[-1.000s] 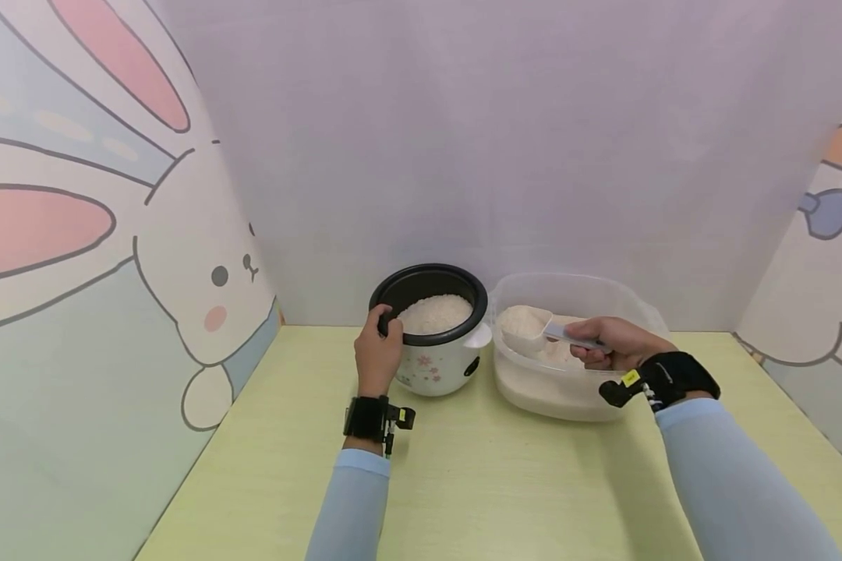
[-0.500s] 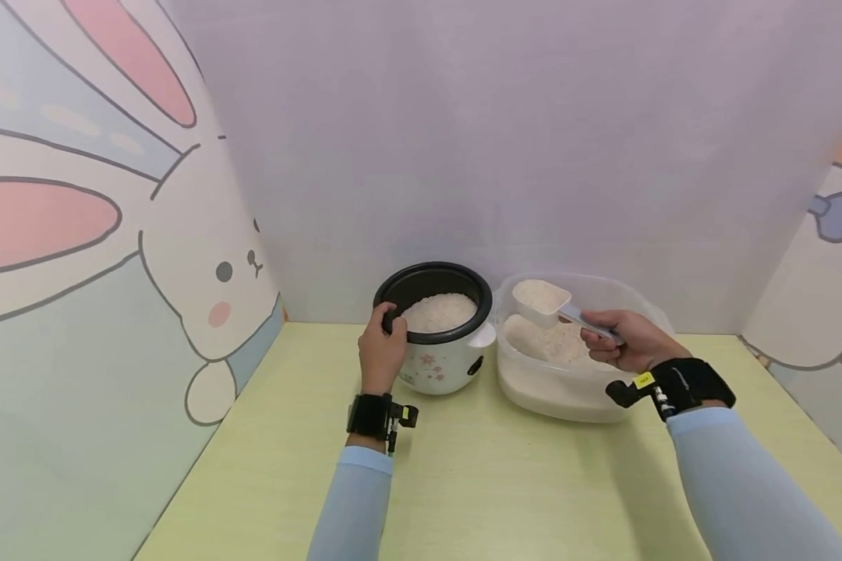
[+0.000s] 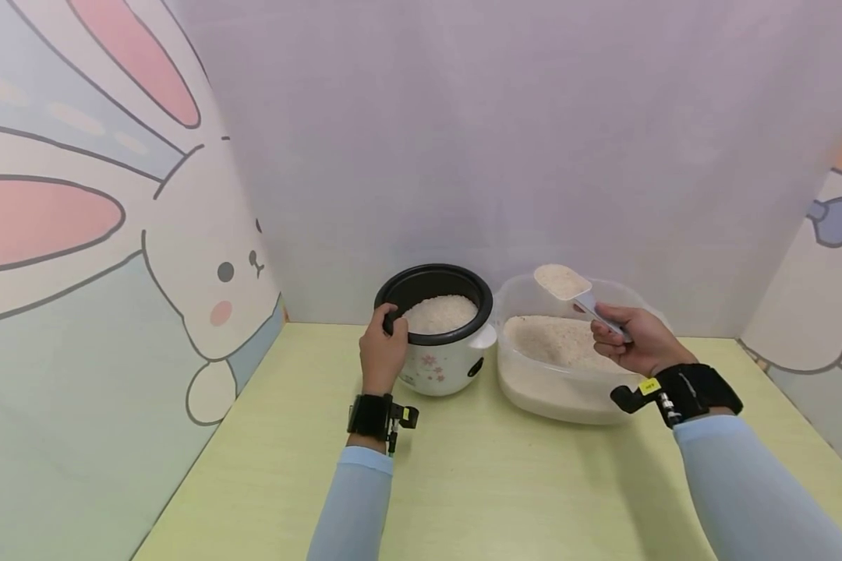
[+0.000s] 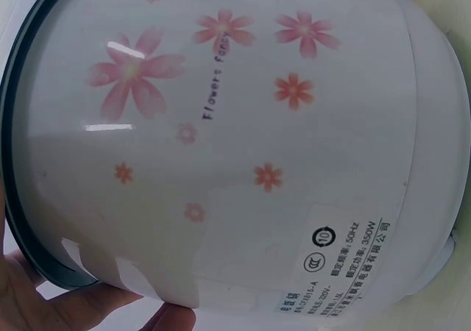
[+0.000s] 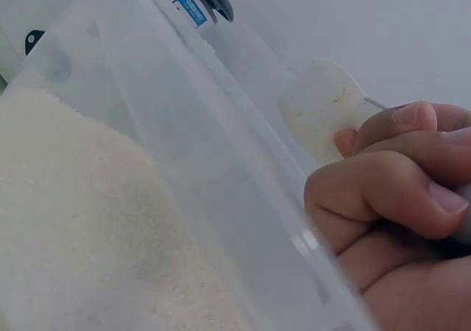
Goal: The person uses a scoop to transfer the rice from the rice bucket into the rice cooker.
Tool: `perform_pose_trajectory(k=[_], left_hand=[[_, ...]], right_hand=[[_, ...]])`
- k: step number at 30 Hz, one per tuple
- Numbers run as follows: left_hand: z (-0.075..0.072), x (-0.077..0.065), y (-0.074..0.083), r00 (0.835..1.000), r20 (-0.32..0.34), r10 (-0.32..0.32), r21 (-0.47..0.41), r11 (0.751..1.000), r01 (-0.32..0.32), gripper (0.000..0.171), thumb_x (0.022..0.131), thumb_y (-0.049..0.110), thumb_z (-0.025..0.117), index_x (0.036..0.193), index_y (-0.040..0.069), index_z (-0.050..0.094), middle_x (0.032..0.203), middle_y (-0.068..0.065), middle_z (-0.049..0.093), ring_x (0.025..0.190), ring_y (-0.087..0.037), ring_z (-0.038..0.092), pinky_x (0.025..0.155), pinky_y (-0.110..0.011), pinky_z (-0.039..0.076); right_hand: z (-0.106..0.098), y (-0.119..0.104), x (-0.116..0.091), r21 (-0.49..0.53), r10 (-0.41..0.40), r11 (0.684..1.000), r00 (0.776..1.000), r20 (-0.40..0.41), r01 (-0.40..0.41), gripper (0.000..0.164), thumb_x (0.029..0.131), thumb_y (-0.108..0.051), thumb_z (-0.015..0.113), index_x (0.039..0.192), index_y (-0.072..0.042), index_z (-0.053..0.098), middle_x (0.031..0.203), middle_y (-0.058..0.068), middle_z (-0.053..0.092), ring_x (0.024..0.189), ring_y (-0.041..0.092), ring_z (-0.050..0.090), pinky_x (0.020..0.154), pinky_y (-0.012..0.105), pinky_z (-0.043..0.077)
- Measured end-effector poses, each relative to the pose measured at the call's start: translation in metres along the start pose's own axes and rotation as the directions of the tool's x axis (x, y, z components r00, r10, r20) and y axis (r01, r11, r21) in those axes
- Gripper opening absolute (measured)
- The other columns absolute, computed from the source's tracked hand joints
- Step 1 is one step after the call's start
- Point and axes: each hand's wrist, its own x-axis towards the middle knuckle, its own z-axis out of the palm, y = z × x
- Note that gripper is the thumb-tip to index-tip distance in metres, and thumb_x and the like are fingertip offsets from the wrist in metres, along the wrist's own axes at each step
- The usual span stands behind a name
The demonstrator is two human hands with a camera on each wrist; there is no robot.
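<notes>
My left hand [image 3: 383, 352] grips the black rim of a white rice cooker [image 3: 431, 366] with pink flowers, its fingers and thumb curled over the near left edge. Inside the cooker lies a heap of rice [image 3: 440, 314]. With curled fingers my right hand [image 3: 638, 339] holds the handle of a white measuring scoop [image 3: 588, 302]. Rice [image 3: 561, 280] fills the scoop, which hangs above a clear plastic container [image 3: 568, 401]. In the right wrist view the underside of the scoop [image 5: 320, 103] shows past the fingers, and the container wall [image 5: 184, 147] stands close by.
The container holds a broad bed of rice [image 3: 561, 343] and stands just right of the cooker. Both stand on a pale yellow-green table [image 3: 484, 483]. A plain curtain-like backdrop [image 3: 477, 140] rises behind, with rabbit-printed panels [image 3: 203, 296] at the sides.
The right hand has lifted the full scoop out of the rice, up and slightly to the right. The left hand keeps its grip on the cooker rim.
</notes>
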Motion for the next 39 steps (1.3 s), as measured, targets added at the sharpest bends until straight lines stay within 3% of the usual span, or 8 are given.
perform_pose_trajectory(k=[8,13,18,23,28,36,39], left_hand=[[0.000,0.000,0.000,1.000,-0.006,-0.013,0.001,1.000,0.013,0.034,0.101,0.022,0.053,0.131,0.013,0.065,0.081,-0.012,0.059,0.058,-0.020,0.040,0.057,-0.035,0.033],[0.000,0.000,0.000,1.000,-0.002,-0.015,-0.003,1.000,0.015,0.034,0.100,0.024,0.053,0.131,0.014,0.065,0.077,-0.012,0.057,0.056,-0.020,0.039,0.056,-0.035,0.033],[0.001,0.001,0.000,1.000,-0.005,-0.007,0.000,1.000,0.007,0.036,0.100,0.026,0.052,0.131,0.014,0.065,0.073,-0.008,0.052,0.055,-0.019,0.038,0.055,-0.034,0.033],[0.001,0.000,-0.001,1.000,-0.008,-0.005,0.005,1.000,0.005,0.035,0.099,0.023,0.053,0.131,0.011,0.065,0.073,-0.009,0.053,0.055,-0.018,0.038,0.055,-0.033,0.033],[0.001,-0.001,0.001,1.000,-0.007,-0.009,0.008,1.000,0.009,0.035,0.100,0.021,0.054,0.131,0.009,0.065,0.081,-0.011,0.059,0.058,-0.020,0.041,0.056,-0.034,0.034],[0.001,0.001,0.001,1.000,-0.004,-0.021,0.008,1.000,0.021,0.035,0.101,0.022,0.053,0.132,0.012,0.065,0.080,-0.011,0.057,0.058,-0.020,0.040,0.056,-0.035,0.034],[0.001,0.001,-0.001,1.000,-0.004,-0.018,0.014,1.000,0.018,0.037,0.100,0.025,0.052,0.132,0.011,0.064,0.078,-0.011,0.056,0.058,-0.020,0.040,0.056,-0.035,0.033]], right_hand=[[0.019,0.002,0.004,-0.009,-0.112,0.994,0.986,-0.125,0.112,0.029,0.113,-0.020,0.031,0.137,-0.004,0.037,0.083,0.007,0.051,0.066,0.016,0.024,0.063,0.031,0.024],[0.041,0.004,0.015,-0.019,-0.148,0.989,0.953,-0.266,0.148,0.029,0.111,-0.022,0.038,0.135,-0.008,0.030,0.084,0.005,0.047,0.066,0.015,0.026,0.064,0.031,0.026],[0.062,0.007,0.026,-0.011,-0.163,0.986,0.926,-0.342,0.169,0.033,0.111,-0.022,0.039,0.138,-0.008,0.027,0.082,0.005,0.046,0.064,0.014,0.028,0.062,0.029,0.026],[0.074,0.013,0.033,-0.067,-0.180,0.984,0.914,-0.365,0.167,0.030,0.111,-0.022,0.037,0.136,-0.008,0.027,0.082,0.003,0.046,0.063,0.012,0.032,0.061,0.027,0.027],[0.081,0.020,0.040,-0.172,-0.202,0.974,0.917,-0.344,0.150,0.028,0.111,-0.022,0.038,0.133,-0.006,0.031,0.081,0.002,0.047,0.063,0.012,0.034,0.062,0.027,0.028],[0.095,0.025,0.057,-0.306,-0.227,0.945,0.907,-0.354,0.117,0.018,0.110,-0.021,0.042,0.114,-0.004,0.045,0.079,0.001,0.048,0.061,0.010,0.036,0.061,0.026,0.030],[0.100,0.027,0.062,-0.373,-0.231,0.924,0.898,-0.374,0.082,0.020,0.110,-0.022,0.043,0.117,-0.003,0.045,0.078,0.000,0.048,0.060,0.009,0.037,0.059,0.025,0.032]])
